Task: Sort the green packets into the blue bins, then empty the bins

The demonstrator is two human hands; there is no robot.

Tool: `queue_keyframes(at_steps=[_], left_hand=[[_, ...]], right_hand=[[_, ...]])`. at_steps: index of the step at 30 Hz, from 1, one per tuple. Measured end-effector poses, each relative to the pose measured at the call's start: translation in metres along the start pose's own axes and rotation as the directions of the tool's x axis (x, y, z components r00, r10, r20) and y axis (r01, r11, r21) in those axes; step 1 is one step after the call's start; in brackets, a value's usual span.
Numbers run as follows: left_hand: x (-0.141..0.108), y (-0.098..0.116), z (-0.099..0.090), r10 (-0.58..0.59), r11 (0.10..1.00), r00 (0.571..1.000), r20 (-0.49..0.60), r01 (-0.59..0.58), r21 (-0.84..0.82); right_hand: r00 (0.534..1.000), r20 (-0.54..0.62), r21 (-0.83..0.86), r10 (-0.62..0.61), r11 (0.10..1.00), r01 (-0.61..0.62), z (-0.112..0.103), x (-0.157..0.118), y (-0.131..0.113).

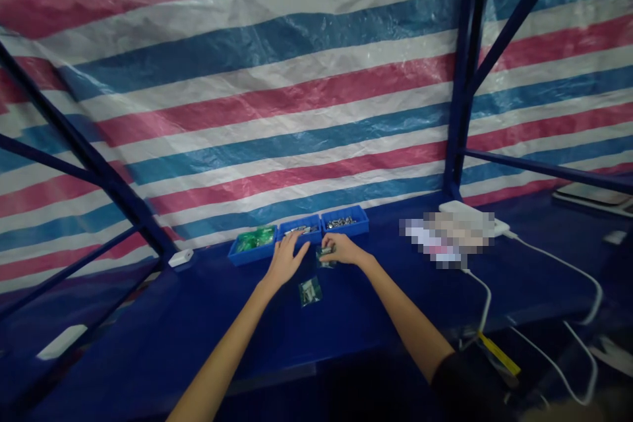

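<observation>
My left hand (287,262) lies with its fingers stretched out at the near edge of the middle blue bin (312,237), thumb apart, and I see nothing held in it. That bin contains slim silvery metal parts. In my right hand (342,249), thumb and fingers close on a small clear plastic bag (326,262), its contents partly hidden. A second small clear bag (310,291) with metal parts inside lies flat on the blue table (277,336), nearer to me. At the left is a blue bin (252,256) of green plastic pieces or bags.
A right-hand blue bin (366,224) holds small shiny metal parts. White power strip (457,211) and cables (558,264) lie to the right, beside a blurred-out patch. A small white box (180,258) sits at left. Blue metal posts (459,79) and a striped sheet (297,99) stand behind.
</observation>
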State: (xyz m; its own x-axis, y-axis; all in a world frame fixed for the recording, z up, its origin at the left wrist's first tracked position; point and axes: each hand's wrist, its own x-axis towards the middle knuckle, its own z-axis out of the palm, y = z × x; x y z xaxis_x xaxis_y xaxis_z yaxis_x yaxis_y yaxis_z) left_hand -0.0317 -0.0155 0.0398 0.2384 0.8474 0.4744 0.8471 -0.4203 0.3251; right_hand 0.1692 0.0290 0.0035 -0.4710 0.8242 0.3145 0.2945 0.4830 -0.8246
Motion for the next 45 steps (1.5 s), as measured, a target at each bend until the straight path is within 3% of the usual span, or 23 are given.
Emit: queue_keyframes(at_steps=[2,5,8,12,17,21,27,34,37,41,43,45], left_hand=[[0.006,0.016,0.014,-0.013,0.973,1.000,0.027,0.018,-0.232],[0.017,0.023,0.029,-0.073,0.831,0.997,0.014,0.069,-0.552],[0.023,0.017,0.035,-0.179,0.734,0.979,-0.098,0.067,-0.676],[0.016,0.011,0.032,-0.213,0.754,0.948,-0.239,0.004,-0.656],[0.001,0.019,0.022,0.020,0.888,0.937,-0.350,-0.177,-0.425],[-0.002,0.023,0.016,0.077,0.946,0.931,-0.356,-0.181,-0.269],[-0.001,0.021,0.018,0.013,0.959,0.933,-0.359,-0.112,-0.259],[0.001,0.011,0.017,-0.132,0.906,0.939,-0.316,-0.014,-0.422],[0.004,-0.005,0.004,-0.232,0.906,0.873,-0.429,0.033,-0.423],[0.004,-0.043,-0.012,-0.407,0.879,0.672,-0.619,0.105,-0.464],[0.002,-0.064,-0.015,-0.431,0.869,0.641,-0.635,0.105,-0.484],[0.000,-0.080,-0.013,-0.448,0.863,0.646,-0.618,0.131,-0.488]], right_hand=[[0.997,-0.082,0.173,0.001,0.985,0.013,0.000,0.002,-0.004],[0.987,-0.149,0.386,0.053,0.923,0.008,-0.001,0.005,-0.011],[0.982,-0.179,0.478,0.053,0.877,0.040,-0.001,0.007,-0.015],[0.967,-0.243,0.352,-0.079,0.922,0.164,0.000,0.007,-0.015],[0.903,-0.369,0.096,-0.222,0.957,0.274,-0.001,0.004,-0.016],[0.856,-0.428,-0.043,-0.290,0.953,0.301,-0.003,0.001,-0.021],[0.844,-0.458,-0.135,-0.279,0.960,0.244,0.000,-0.002,-0.027],[0.886,-0.405,-0.084,-0.228,0.974,0.212,0.015,-0.005,-0.031],[0.886,-0.414,-0.066,-0.210,0.977,0.201,0.017,-0.005,-0.029],[0.887,-0.425,-0.060,-0.179,0.984,0.170,0.018,-0.005,-0.023],[0.892,-0.423,-0.055,-0.161,0.987,0.152,0.019,-0.005,-0.019],[0.899,-0.417,-0.046,-0.135,0.991,0.127,0.021,-0.006,-0.017]])
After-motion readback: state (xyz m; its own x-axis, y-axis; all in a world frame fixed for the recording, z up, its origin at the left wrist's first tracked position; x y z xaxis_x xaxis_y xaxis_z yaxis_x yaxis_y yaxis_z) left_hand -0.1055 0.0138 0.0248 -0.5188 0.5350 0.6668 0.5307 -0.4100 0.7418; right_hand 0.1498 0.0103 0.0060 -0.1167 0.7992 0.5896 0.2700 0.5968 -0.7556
